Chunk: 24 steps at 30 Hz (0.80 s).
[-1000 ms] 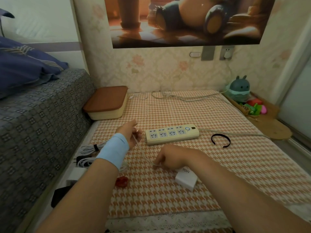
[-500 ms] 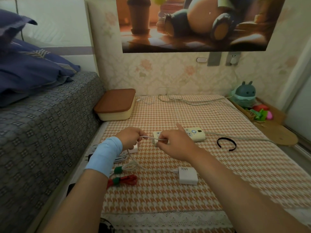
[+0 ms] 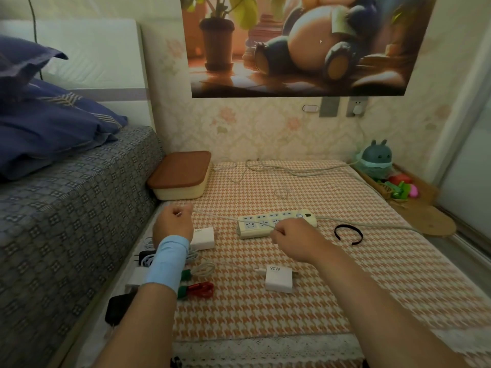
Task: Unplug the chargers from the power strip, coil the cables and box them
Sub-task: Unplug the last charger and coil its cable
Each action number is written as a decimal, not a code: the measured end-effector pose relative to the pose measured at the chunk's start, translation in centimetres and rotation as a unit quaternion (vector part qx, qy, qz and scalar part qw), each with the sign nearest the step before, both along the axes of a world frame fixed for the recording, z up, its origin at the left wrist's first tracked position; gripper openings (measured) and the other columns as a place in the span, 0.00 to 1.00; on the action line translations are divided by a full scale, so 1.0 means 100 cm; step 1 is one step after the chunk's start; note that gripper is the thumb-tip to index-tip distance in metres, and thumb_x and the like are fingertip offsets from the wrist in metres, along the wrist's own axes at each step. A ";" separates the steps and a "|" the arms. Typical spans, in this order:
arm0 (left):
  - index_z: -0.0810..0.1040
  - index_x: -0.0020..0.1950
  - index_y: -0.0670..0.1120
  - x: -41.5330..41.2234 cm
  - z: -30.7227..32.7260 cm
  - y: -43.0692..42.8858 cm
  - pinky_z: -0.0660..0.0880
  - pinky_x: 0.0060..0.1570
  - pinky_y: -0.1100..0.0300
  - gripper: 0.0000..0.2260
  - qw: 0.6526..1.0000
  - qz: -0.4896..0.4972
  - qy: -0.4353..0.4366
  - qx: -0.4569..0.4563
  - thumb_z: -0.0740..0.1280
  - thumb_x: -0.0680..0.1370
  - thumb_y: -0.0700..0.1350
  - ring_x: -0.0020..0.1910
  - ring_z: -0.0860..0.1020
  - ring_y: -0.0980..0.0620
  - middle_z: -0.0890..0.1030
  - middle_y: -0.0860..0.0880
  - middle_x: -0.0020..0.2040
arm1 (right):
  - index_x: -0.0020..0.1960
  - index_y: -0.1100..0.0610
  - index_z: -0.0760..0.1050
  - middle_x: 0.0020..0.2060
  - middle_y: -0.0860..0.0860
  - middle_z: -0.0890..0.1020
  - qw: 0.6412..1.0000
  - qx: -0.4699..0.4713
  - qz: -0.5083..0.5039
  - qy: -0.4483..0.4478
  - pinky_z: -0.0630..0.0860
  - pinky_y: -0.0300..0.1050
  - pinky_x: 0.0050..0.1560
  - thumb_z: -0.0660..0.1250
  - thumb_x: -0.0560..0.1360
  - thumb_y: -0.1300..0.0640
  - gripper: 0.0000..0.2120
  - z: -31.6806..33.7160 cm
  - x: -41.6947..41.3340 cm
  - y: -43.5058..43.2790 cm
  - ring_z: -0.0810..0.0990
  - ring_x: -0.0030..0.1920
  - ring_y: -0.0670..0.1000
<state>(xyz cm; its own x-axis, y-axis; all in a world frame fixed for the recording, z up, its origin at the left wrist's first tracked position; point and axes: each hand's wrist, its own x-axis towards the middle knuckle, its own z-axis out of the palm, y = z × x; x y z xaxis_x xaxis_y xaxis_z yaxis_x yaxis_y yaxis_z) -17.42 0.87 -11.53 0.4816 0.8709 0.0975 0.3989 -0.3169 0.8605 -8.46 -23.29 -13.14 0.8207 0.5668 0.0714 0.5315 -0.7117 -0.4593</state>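
White cable (image 3: 220,216) stretched between both hands: the left hand (image 3: 174,221) curled round it, the right hand (image 3: 289,236) pinching it over the cream power strip (image 3: 268,221). A 90W charger (image 3: 278,278) lay unplugged on the houndstooth surface (image 3: 318,301).

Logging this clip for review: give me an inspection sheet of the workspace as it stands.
Surface: checked cloth, flat.
Job's things: power strip, visible sockets empty; 90W charger and second charger lying loose; box lidded.
Clutter: black band.
Grippers: left hand and right hand both grip a white cable stretched between them.
Cables: red coil and white coil tied; strip cord runs right.
Surroundings: bed, poster, toy.
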 end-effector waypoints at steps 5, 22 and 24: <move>0.79 0.60 0.54 0.009 0.000 -0.021 0.73 0.62 0.50 0.16 0.953 -0.151 0.079 0.251 0.63 0.78 0.38 0.63 0.74 0.48 0.77 0.51 0.63 | 0.55 0.52 0.82 0.54 0.49 0.84 0.998 0.018 0.051 0.015 0.76 0.49 0.52 0.55 0.85 0.50 0.17 0.004 -0.012 0.025 0.81 0.52 0.51; 0.71 0.29 0.44 0.007 0.022 -0.012 0.63 0.31 0.60 0.23 0.988 -0.027 -0.108 0.110 0.65 0.78 0.58 0.29 0.68 0.48 0.70 0.49 0.26 | 0.46 0.61 0.83 0.41 0.58 0.86 0.996 -0.088 -0.007 0.001 0.76 0.48 0.38 0.61 0.82 0.45 0.22 0.004 0.015 0.013 0.79 0.33 0.54; 0.75 0.32 0.45 0.002 0.022 0.004 0.67 0.34 0.57 0.21 0.974 0.053 -0.114 0.191 0.63 0.79 0.57 0.32 0.72 0.44 0.75 0.45 0.32 | 0.48 0.64 0.82 0.43 0.62 0.85 0.996 -0.086 -0.002 0.040 0.72 0.47 0.37 0.61 0.83 0.47 0.21 -0.002 0.017 0.010 0.75 0.34 0.55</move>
